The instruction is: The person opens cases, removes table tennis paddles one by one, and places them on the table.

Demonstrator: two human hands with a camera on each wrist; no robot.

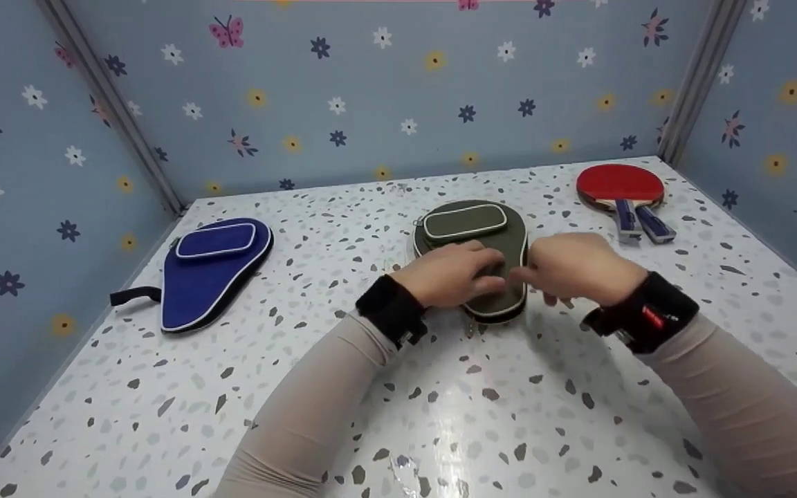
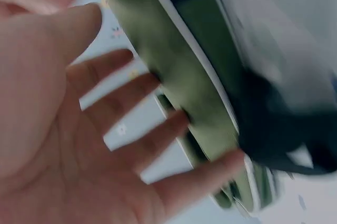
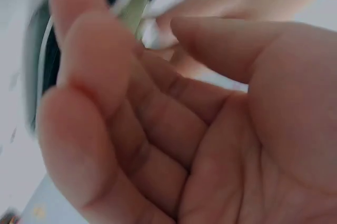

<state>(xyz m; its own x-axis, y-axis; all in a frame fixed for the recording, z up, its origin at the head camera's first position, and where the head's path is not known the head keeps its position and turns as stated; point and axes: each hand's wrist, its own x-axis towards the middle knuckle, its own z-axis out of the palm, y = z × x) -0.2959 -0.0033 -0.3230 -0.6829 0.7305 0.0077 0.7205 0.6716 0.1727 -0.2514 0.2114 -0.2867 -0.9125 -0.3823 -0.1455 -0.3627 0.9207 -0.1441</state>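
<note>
An olive-green table tennis bat case (image 1: 471,259) with white piping and a small front pocket lies on the table, its narrow end toward me. My left hand (image 1: 450,273) is over the case's left side. In the left wrist view its fingers (image 2: 152,129) are spread and nearly straight, reaching to the green case (image 2: 174,61). Beside the case's right edge is my right hand (image 1: 571,268), fingers loosely bent. The right wrist view shows its thumb (image 3: 216,42) apart from the fingers, with nothing visible between them; part of the case's edge is behind the fingers.
A blue bat case (image 1: 208,277) with a black strap (image 1: 135,295) lies on the left. Two table tennis bats with blue handles, the upper one a red bat (image 1: 620,183), are stacked at the back right. Flowered panels (image 1: 371,90) enclose the speckled table (image 1: 329,228).
</note>
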